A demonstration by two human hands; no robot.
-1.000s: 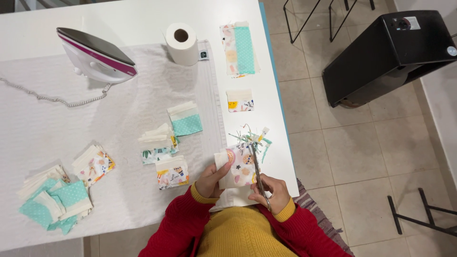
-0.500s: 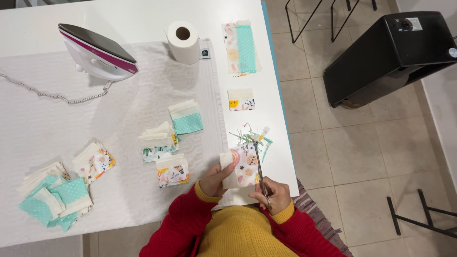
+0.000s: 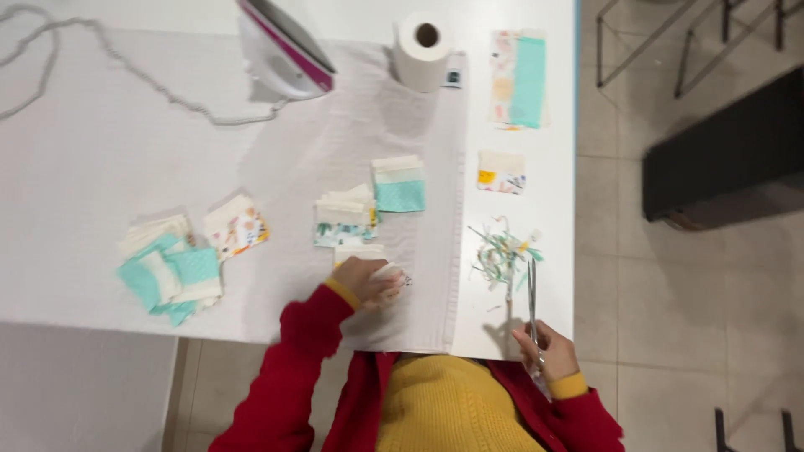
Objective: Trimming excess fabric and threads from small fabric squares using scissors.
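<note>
The right hand (image 3: 548, 351) is closed around the handles of the scissors (image 3: 532, 297). The blades' long axis runs straight away from the body, tips just beside a heap of fabric trimmings (image 3: 501, 251) ahead of that hand. The left hand (image 3: 362, 283) rests palm-down, fingers curled, pressing a small patchwork piece (image 3: 394, 274) flat on the tabletop (image 3: 100, 167). That piece lies well to the left of the scissors, so the left hand is nearer. Beyond the left hand sit 2 small stacks of fabric squares (image 3: 373, 201); further left lies a teal pile (image 3: 172, 272). Farthest out stand an iron (image 3: 285, 50) and a paper roll (image 3: 421, 50). Tiled floor (image 3: 653, 276) extends right of the right hand.
</note>
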